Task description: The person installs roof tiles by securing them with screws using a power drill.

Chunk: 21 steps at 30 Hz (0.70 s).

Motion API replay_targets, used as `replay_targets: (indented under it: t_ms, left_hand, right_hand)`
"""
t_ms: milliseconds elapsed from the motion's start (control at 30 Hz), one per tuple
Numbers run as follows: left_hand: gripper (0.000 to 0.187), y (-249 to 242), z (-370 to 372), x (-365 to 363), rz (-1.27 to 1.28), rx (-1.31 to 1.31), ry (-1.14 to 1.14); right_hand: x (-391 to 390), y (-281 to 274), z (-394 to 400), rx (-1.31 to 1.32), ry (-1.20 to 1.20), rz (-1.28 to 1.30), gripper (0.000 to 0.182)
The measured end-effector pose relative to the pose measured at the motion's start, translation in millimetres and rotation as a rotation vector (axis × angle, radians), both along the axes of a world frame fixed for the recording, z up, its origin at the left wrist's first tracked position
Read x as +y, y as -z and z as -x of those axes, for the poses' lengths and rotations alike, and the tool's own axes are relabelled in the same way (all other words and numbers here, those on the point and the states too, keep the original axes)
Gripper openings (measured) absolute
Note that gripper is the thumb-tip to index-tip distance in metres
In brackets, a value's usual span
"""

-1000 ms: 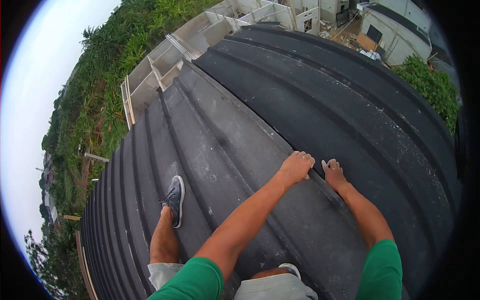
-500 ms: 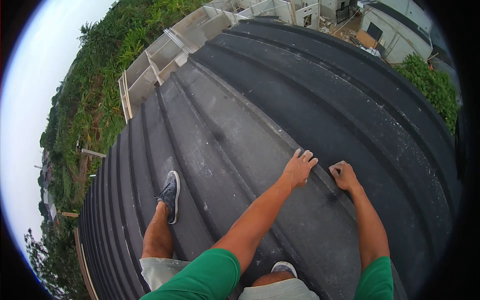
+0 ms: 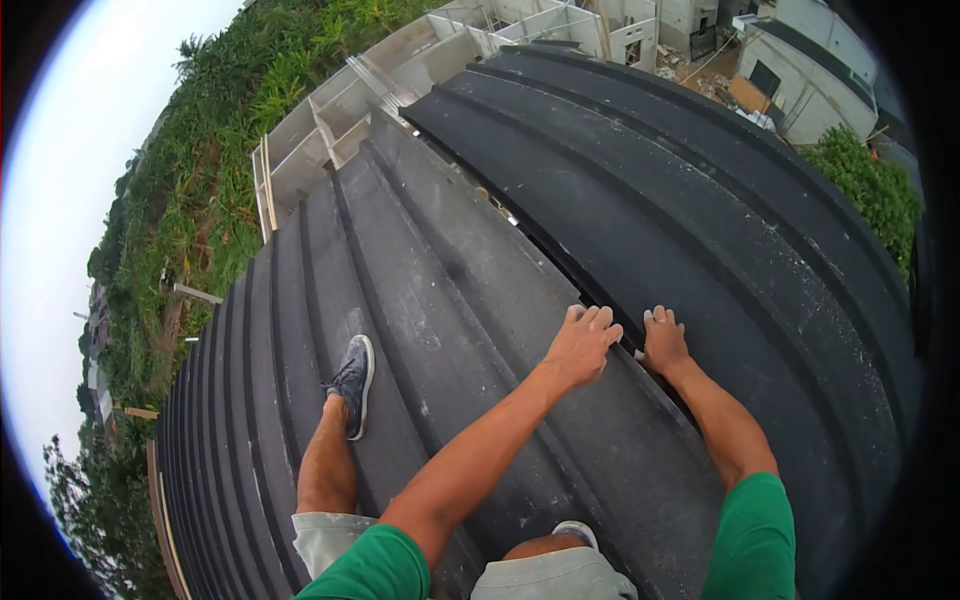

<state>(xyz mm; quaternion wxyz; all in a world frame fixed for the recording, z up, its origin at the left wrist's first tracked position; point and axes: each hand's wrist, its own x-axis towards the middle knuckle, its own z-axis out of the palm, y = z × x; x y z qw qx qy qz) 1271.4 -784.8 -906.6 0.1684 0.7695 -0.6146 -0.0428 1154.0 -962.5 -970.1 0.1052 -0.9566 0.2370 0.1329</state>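
Note:
Two dark corrugated metal roofing sheets meet under my hands, a dusty grey left sheet (image 3: 480, 290) and a blacker right sheet (image 3: 600, 210). A narrow dark gap runs along the seam between them. My left hand (image 3: 584, 346) curls its fingers over the raised edge of the left sheet. Just across the gap, my right hand (image 3: 664, 342) is bent around the near edge of the right sheet, thumb towards the gap. Both sets of fingertips look dusty, and some are hidden behind the edges.
My shoe (image 3: 352, 388) stands on the ribbed roof to the left. Beyond the far roof edge are unfinished grey block walls (image 3: 440, 60) and a pale building (image 3: 800, 75). Dense green plants (image 3: 220, 130) cover the slope on the left, past the roof's edge.
The seam between the two sheets has opened into a dark gap. My fingers have curled around the sheet edges, the right hand turning from a loose fist to a grip.

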Motion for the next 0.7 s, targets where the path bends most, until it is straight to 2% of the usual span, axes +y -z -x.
replay_targets:
  t_ms: [167,267,367,433,567,667,700]
  left_hand:
    - [0.033,4,8,-2,-0.032,0.030,-0.010]
    - [0.035,1,-1,-10,-0.067,0.023,-0.025]
    - [0.037,-4,4,-6,-0.176,0.090,-0.018]
    - [0.032,-2,1,-7,-0.201,0.041,0.024]
    - [0.030,-1,3,-8,-0.142,0.126,0.006]
    - [0.032,1,3,-7,-0.120,0.111,0.002]
    - [0.039,3,2,-11,-0.199,0.152,0.015]
  right_hand:
    - [5,5,10,-0.082,-0.011,-0.033,0.072]
    - [7,21,15,-0.043,-0.025,-0.026,0.068]
    - [6,36,23,-0.038,-0.019,0.000,0.070]
    - [8,21,23,-0.047,0.005,-0.013,0.070]
    - [11,12,25,-0.045,0.023,-0.009,0.070]
    - [12,11,24,-0.038,0.076,-0.068,0.071]
    - [11,18,25,-0.037,0.079,-0.067,0.071]
